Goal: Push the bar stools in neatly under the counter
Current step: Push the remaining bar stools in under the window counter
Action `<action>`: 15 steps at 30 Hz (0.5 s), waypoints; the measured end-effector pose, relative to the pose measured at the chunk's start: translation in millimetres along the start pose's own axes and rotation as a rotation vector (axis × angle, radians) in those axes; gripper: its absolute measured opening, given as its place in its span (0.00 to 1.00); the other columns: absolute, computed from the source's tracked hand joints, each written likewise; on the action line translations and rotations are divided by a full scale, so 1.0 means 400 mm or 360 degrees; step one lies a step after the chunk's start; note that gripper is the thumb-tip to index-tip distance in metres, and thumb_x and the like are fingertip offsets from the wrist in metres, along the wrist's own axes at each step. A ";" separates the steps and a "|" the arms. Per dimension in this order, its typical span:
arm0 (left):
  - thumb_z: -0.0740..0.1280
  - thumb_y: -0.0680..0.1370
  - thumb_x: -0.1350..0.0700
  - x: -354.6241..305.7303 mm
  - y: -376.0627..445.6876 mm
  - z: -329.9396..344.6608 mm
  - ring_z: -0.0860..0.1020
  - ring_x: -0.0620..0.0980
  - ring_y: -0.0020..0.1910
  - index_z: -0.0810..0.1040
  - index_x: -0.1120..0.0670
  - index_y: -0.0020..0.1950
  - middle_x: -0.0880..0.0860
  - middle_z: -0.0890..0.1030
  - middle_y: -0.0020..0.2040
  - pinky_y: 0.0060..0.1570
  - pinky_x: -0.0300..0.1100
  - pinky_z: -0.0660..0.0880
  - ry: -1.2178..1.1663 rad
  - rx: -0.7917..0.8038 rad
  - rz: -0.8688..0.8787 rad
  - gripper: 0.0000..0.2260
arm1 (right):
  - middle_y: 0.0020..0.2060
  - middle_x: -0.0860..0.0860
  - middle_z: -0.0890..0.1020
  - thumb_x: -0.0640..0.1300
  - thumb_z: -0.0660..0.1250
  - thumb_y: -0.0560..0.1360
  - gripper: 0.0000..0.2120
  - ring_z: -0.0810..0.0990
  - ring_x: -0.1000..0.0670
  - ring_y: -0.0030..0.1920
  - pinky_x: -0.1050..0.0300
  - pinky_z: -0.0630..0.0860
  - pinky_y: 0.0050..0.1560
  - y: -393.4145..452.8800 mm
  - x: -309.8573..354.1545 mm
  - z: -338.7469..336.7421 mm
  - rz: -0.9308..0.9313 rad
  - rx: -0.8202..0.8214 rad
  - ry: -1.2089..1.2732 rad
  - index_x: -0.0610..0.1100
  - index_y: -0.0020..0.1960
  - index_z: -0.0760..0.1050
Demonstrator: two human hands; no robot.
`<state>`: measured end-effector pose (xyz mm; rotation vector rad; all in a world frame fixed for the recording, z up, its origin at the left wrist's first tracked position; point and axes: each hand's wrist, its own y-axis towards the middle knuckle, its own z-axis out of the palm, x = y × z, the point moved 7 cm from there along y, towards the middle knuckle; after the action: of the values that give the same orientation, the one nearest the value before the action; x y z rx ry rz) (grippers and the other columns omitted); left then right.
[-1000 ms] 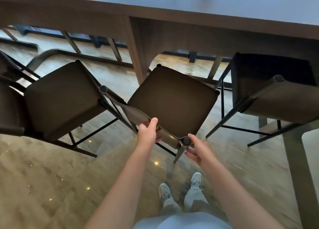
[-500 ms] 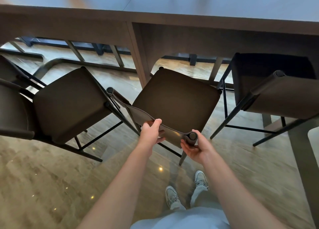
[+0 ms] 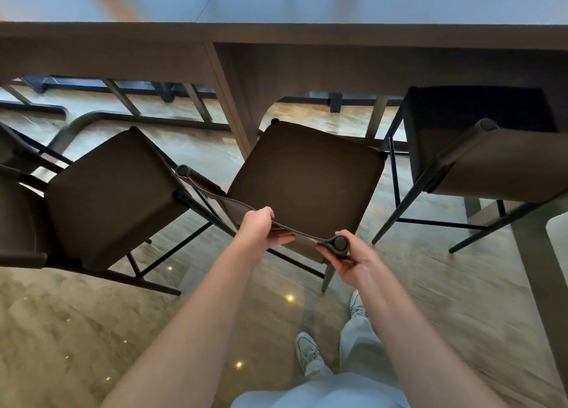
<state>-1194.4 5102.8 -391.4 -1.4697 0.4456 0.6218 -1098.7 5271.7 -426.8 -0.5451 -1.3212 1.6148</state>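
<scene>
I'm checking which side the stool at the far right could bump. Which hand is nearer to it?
The right hand, gripping the round end of the middle stool's backrest, on the side facing the right stool. The left hand holds the backrest farther left.

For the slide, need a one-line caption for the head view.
Both hands, left hand and right hand, grip the middle stool's backrest, its seat angled toward the counter.

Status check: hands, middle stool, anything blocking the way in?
Left hand grips the middle stool's backrest; right hand grips its corner post. Middle stool angled, front edge at the counter. Counter leg stands ahead-left of the seat.
</scene>
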 end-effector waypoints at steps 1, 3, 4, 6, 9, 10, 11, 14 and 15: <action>0.54 0.81 0.66 0.002 -0.005 0.014 0.84 0.63 0.45 0.74 0.67 0.55 0.67 0.81 0.51 0.43 0.56 0.84 -0.0039 0.0022 0.0007 0.10 | 0.55 0.34 0.79 0.33 0.72 0.73 0.06 0.82 0.37 0.58 0.42 0.81 0.35 0.003 0.019 -0.004 -0.0023 0.0003 -0.0011 0.34 0.46 0.75; 0.54 0.81 0.68 0.008 -0.012 0.045 0.84 0.62 0.45 0.75 0.69 0.51 0.67 0.82 0.48 0.45 0.55 0.83 -0.0114 0.0062 0.0028 0.10 | 0.50 0.36 0.80 0.33 0.72 0.72 0.06 0.83 0.38 0.54 0.44 0.83 0.35 0.010 0.063 -0.011 -0.0059 0.0010 -0.0042 0.34 0.45 0.76; 0.54 0.81 0.68 0.010 -0.010 0.064 0.84 0.63 0.45 0.75 0.70 0.51 0.68 0.82 0.48 0.46 0.56 0.83 -0.0151 0.0076 0.0036 0.11 | 0.48 0.36 0.81 0.33 0.72 0.72 0.05 0.83 0.38 0.51 0.45 0.83 0.35 0.012 0.088 -0.015 -0.0075 0.0009 -0.0050 0.34 0.45 0.76; 0.54 0.81 0.69 0.012 -0.010 0.100 0.84 0.63 0.46 0.75 0.70 0.49 0.68 0.82 0.47 0.48 0.56 0.83 -0.0212 0.0089 0.0058 0.11 | 0.45 0.37 0.81 0.33 0.72 0.72 0.06 0.83 0.38 0.45 0.44 0.83 0.35 0.013 0.137 -0.021 -0.0112 0.0007 -0.0047 0.34 0.45 0.76; 0.54 0.81 0.69 0.008 -0.005 0.154 0.83 0.63 0.46 0.74 0.69 0.46 0.67 0.81 0.46 0.47 0.54 0.84 -0.0269 0.0067 0.0087 0.11 | 0.43 0.36 0.81 0.33 0.72 0.72 0.06 0.83 0.38 0.44 0.42 0.82 0.36 0.016 0.205 -0.025 -0.0135 0.0000 -0.0059 0.34 0.46 0.75; 0.54 0.81 0.69 0.006 0.000 0.173 0.83 0.63 0.47 0.75 0.70 0.47 0.67 0.81 0.47 0.46 0.53 0.84 -0.0282 0.0061 0.0094 0.10 | 0.43 0.36 0.80 0.33 0.72 0.73 0.06 0.83 0.38 0.44 0.42 0.82 0.36 0.019 0.229 -0.026 -0.0134 -0.0004 -0.0070 0.35 0.45 0.75; 0.55 0.81 0.69 0.004 0.005 0.190 0.83 0.63 0.47 0.75 0.71 0.49 0.68 0.81 0.48 0.45 0.53 0.84 -0.0289 0.0050 0.0103 0.10 | 0.44 0.36 0.80 0.33 0.72 0.73 0.06 0.83 0.38 0.46 0.41 0.82 0.37 0.024 0.250 -0.026 -0.0131 -0.0002 -0.0078 0.35 0.46 0.75; 0.55 0.81 0.69 -0.004 0.025 0.244 0.85 0.61 0.43 0.75 0.73 0.54 0.68 0.82 0.49 0.47 0.53 0.84 -0.0314 0.0019 0.0117 0.11 | 0.47 0.36 0.80 0.33 0.72 0.73 0.07 0.83 0.38 0.46 0.42 0.82 0.37 0.040 0.319 -0.024 -0.0131 0.0005 -0.0120 0.35 0.48 0.75; 0.55 0.81 0.69 -0.008 0.030 0.257 0.85 0.60 0.43 0.75 0.73 0.55 0.68 0.82 0.49 0.48 0.54 0.84 -0.0323 0.0004 0.0124 0.12 | 0.47 0.37 0.80 0.33 0.72 0.73 0.07 0.82 0.38 0.46 0.41 0.82 0.37 0.045 0.339 -0.021 -0.0137 0.0011 -0.0134 0.35 0.49 0.75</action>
<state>-1214.0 5204.7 -391.8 -1.3753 0.3459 0.8236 -1160.3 5393.8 -416.6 -0.4143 -1.3817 1.5860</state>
